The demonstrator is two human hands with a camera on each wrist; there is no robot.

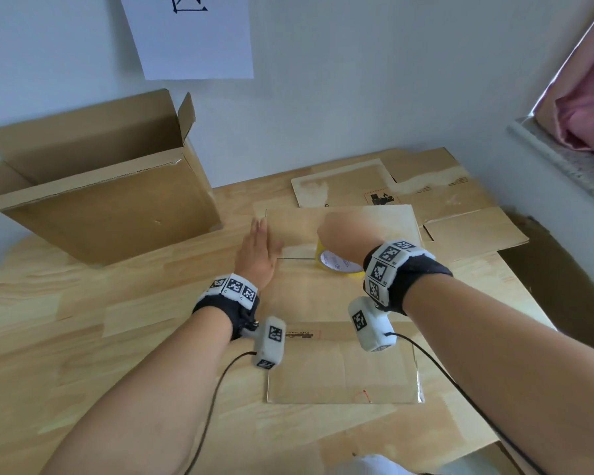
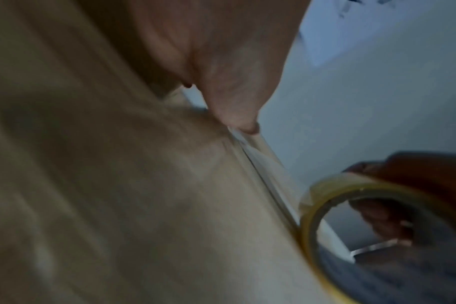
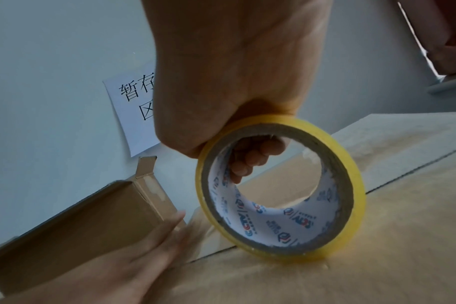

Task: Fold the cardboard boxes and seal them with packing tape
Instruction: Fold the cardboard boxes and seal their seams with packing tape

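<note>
A folded brown cardboard box (image 1: pixel 340 296) stands in front of me, its two top flaps closed along a centre seam (image 1: pixel 295 258). My left hand (image 1: pixel 258 255) lies flat with straight fingers on the box's left edge, pressing it down. My right hand (image 1: pixel 343 234) grips a yellow roll of packing tape (image 1: pixel 338 264), fingers curled through the core (image 3: pixel 250 158). The roll (image 3: pixel 281 189) stands on edge on the seam, near the middle of the box top. In the left wrist view the roll (image 2: pixel 338 216) shows at the lower right beside my left palm (image 2: pixel 221 61).
A larger open cardboard box (image 1: pixel 110 197) stands at the back left of the wooden table (image 1: pixel 66 337). Several flattened boxes (image 1: pixel 443 197) lie at the back right. A paper sign (image 1: pixel 189 36) hangs on the wall. A windowsill with a pink curtain (image 1: pixel 583 114) is at the right.
</note>
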